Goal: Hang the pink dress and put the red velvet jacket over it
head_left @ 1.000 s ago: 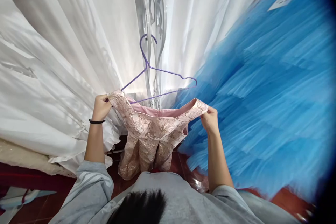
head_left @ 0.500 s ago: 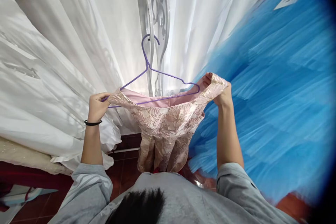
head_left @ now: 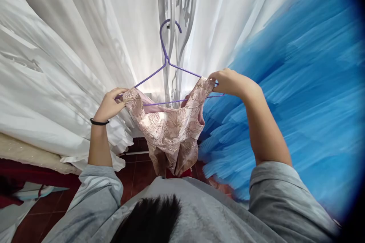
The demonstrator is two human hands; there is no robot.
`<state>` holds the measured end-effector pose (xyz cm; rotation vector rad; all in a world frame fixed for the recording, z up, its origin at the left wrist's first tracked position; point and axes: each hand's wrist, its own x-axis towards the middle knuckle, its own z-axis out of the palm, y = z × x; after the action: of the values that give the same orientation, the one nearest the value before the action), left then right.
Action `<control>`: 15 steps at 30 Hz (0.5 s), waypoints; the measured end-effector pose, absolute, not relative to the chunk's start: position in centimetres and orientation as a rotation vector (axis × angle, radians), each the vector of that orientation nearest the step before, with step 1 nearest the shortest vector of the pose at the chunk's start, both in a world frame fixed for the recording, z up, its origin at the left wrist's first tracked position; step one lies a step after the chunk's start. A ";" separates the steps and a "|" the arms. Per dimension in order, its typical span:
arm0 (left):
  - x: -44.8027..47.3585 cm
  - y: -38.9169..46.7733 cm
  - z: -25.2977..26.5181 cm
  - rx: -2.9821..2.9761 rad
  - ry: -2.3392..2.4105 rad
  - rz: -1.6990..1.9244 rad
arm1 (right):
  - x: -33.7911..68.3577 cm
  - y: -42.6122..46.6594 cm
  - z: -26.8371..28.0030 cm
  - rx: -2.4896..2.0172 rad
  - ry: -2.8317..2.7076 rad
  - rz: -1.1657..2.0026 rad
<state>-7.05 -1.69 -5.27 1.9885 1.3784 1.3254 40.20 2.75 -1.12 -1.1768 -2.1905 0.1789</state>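
A pink-and-gold floral brocade dress (head_left: 171, 123) hangs in front of me on a purple hanger (head_left: 182, 70). The hanger's bar crosses the neckline, and its arms pass through both shoulders. My left hand (head_left: 110, 104) pinches the dress's left shoulder strap, near that end of the hanger. On the other side my right hand (head_left: 228, 81) is closed at the right shoulder strap, with the hanger's right end sticking out beneath it. The fingertips of both hands are partly hidden. The hanger's hook is up against a grey scrolled metal stand (head_left: 172, 15).
White draped fabric (head_left: 125, 15) fills the back and left side. To the right a large blue tulle skirt (head_left: 291, 95) comes close to my right arm. Dark red floor tiles (head_left: 139, 174) show below. A cream sparkly fabric (head_left: 31, 153) lies at lower left.
The right strap now sits over the hanger's right arm; before, my right hand held it off the end. Dress and hanger moved slightly up in view, and my right hand shifted to the strap's outer side.
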 end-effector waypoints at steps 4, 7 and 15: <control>-8.5 -2.2 -5.5 1.895 1.245 1.275 | 39.3 -1.0 -0.9 -1.095 -2.186 0.421; -7.7 -2.1 -5.3 1.937 1.376 1.356 | 37.4 -2.2 -1.6 -1.108 -2.074 0.416; -8.6 -2.0 -9.9 1.990 1.573 1.754 | 39.3 -1.4 -11.8 -1.207 -1.748 0.004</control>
<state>-8.63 -2.03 -9.93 1.9901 1.5726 1.7539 39.33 -1.42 -11.78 -1.2067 -1.7480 0.0040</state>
